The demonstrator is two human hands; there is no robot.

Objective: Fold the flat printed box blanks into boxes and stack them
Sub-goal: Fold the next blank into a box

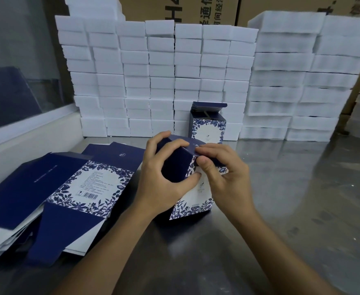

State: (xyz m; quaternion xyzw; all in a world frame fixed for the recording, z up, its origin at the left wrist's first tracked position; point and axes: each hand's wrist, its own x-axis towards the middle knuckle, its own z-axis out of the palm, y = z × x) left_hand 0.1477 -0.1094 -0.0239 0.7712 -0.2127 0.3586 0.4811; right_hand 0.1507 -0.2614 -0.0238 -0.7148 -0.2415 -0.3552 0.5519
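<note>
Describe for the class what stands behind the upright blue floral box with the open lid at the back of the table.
Behind the upright blue floral box rises a wall of stacked white foam blocks, with brown cardboard cartons above it. The blocks directly behind the box are covered.

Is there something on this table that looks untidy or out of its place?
Mostly the pile of flat blanks at left: it is fanned and slipping, not squared. The finished box behind the hands stands with its top flap open.

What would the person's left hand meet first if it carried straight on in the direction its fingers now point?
Past the dark blue box that the left hand grips, probably the right hand working the flap; depth is uncertain.
</note>
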